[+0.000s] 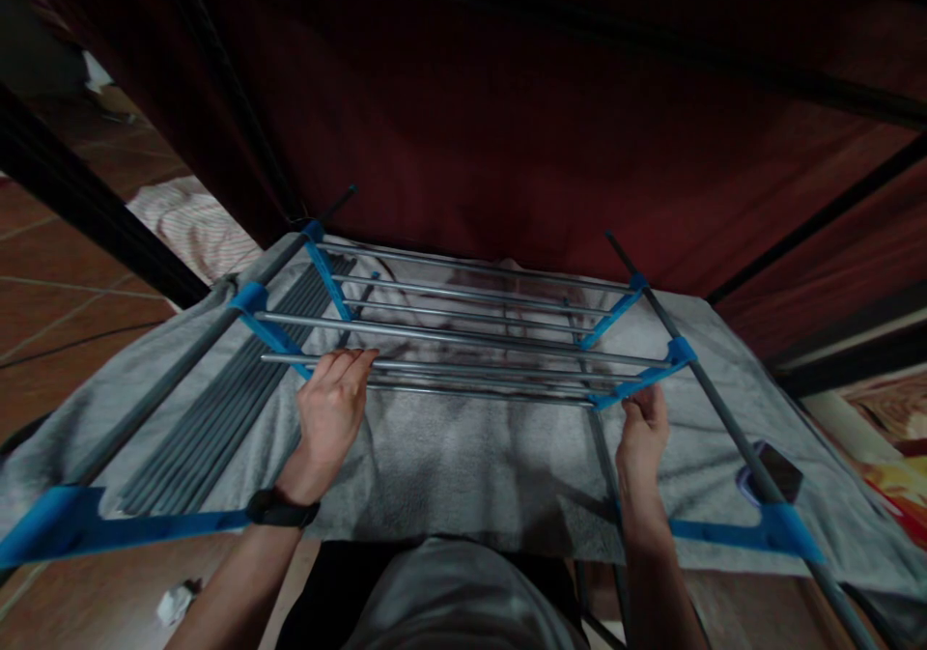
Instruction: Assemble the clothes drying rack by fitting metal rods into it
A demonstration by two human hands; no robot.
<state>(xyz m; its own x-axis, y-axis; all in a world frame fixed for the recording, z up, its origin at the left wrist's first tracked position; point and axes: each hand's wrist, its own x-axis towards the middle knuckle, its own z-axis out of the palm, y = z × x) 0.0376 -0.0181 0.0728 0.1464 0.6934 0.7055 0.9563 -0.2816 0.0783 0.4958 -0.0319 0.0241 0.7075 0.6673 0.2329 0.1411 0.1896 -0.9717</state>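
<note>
A rack of grey metal tubes and blue plastic brackets stands over a grey cloth. My left hand (pixel 333 404), with a dark band on the wrist, is closed around a metal tube (pixel 435 368) near its left end. That end sticks out past the front left blue bracket (pixel 269 326). My right hand (pixel 643 428) is closed at the lower end of the right blue bracket (pixel 648 378), its fingers partly hidden behind it. Between the far brackets, several crossbars (pixel 470 293) run left to right. Nearer me is another blue bracket (pixel 65 524) on the left pole.
Several loose tubes (pixel 224 409) lie side by side on the grey cloth (pixel 463 457) at left. A small dark object (pixel 778 474) rests by the right pole (pixel 724 418). A dark red curtain (pixel 470 128) hangs behind, with dark frame bars. Crumpled white stuff (pixel 175 604) lies on the floor.
</note>
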